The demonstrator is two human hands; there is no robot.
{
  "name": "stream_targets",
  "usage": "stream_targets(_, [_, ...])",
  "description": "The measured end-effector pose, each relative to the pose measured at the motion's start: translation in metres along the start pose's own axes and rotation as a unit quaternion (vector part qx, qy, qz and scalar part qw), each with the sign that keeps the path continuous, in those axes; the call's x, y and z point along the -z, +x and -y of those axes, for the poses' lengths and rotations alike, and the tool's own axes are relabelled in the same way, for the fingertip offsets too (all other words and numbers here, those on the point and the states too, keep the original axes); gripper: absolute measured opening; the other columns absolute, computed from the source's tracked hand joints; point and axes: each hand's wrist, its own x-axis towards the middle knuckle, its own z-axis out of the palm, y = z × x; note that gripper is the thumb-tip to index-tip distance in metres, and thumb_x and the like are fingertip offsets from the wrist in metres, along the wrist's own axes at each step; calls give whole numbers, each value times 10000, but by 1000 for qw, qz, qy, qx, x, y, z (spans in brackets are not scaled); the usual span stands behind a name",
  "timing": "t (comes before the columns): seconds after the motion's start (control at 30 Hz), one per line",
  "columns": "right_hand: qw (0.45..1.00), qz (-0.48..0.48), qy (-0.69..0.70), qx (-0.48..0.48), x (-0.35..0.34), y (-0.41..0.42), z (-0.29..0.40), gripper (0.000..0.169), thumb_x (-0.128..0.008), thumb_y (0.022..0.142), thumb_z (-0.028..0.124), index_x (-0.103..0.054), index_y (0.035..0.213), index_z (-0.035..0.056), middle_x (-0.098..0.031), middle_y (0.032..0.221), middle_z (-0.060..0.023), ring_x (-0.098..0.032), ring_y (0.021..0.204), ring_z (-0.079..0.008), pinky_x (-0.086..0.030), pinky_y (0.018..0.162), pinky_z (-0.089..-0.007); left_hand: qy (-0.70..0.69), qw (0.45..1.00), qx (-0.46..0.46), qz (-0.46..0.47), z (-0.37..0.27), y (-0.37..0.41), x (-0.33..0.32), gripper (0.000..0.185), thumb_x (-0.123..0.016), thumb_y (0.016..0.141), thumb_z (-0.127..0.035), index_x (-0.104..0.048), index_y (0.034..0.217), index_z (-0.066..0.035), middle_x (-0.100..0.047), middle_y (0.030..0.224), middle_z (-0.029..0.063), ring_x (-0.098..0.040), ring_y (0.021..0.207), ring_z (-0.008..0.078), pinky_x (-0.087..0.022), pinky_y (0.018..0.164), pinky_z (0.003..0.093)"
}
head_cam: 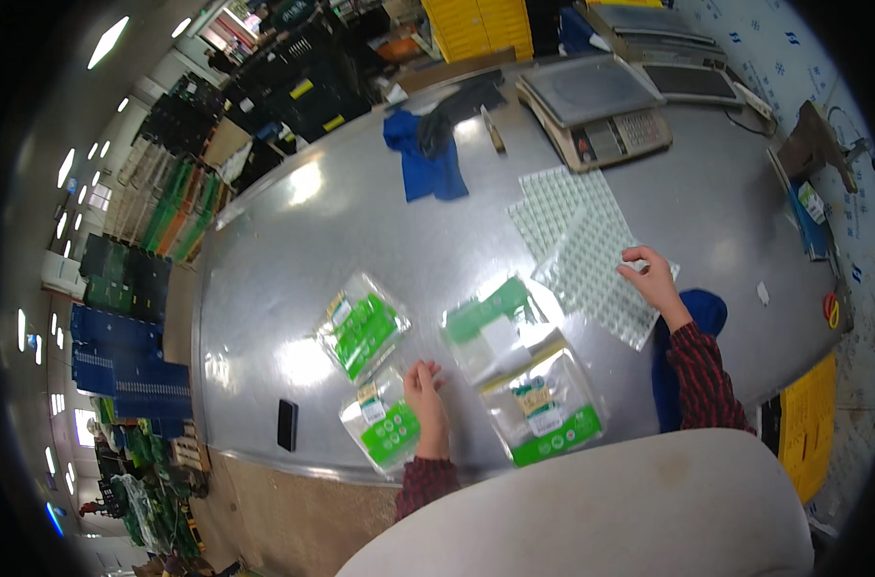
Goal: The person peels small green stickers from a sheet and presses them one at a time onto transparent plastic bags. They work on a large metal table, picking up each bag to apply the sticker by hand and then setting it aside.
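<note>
My left hand [426, 407], fingers loosely bent and apart, hovers at the right edge of a clear plastic bag with a green printed band [392, 435]. Nothing shows in it. My right hand [655, 283] is over the upper of several overlapping label sheets [589, 267], thumb and forefinger close together; whether a small label is between them cannot be told. Between my hands lie a flat bag with a tan and green label [532, 397] and, partly under it, a bag turned to another side [488, 317]. Further left is a green-printed bag or small stack [365, 328].
A black phone [287, 424] lies near the steel table's [257, 288] left edge. Beyond are blue cloth [431, 169], a knife [493, 131] and a weighing scale [596, 108]. At right are scissors [831, 310] and a blue item [700, 310] beside my right forearm.
</note>
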Motion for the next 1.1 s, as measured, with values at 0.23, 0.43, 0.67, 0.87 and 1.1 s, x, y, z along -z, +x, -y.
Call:
stream_targets(0.23, [975,75,-171,120,-74,127,-41,459,-892,514,341,-561,723,102,-557,932,-124,-528,1007,-344,-422,915,-459,75,995,-67,13,51,24,2,397,-682,910,-215,-540,1213,-1,-652,1113,120,-626,986,176,-524,828,318])
stream_targets(0.43, [985,98,-93,105,-58,127,-31,303,-812,655,161,-526,700,71,-536,702,-54,-526,717,-200,-443,705,-344,58,995,-69,32,79,30,-41,556,-717,877,-184,-447,1328,-3,-602,1216,156,-607,1060,205,-514,861,318])
stream_targets(0.67, [967,77,173,172,12,45,148,167,-709,807,22,-546,844,26,-522,733,32,-469,680,-41,-409,613,-216,23,938,-230,258,6,30,-92,799,-746,848,-166,-279,1482,-29,-502,1373,201,-571,1154,231,-506,891,318])
stream_targets(0.87, [950,74,248,177,19,-35,196,248,-668,847,-43,-614,1086,-6,-636,1039,-28,-593,982,-90,-455,880,-227,-9,945,-85,315,-106,-43,-111,318,-685,903,-303,-695,1052,-23,-651,854,-16,-566,766,66,-445,664,232])
stream_targets(1.1, [966,116,190,133,1,-105,198,205,-728,819,31,-644,1002,-13,-652,773,4,-551,665,-15,-407,568,-187,-69,950,-56,299,-136,-65,-49,248,-640,934,-202,-688,1057,8,-700,944,36,-628,846,96,-491,753,258])
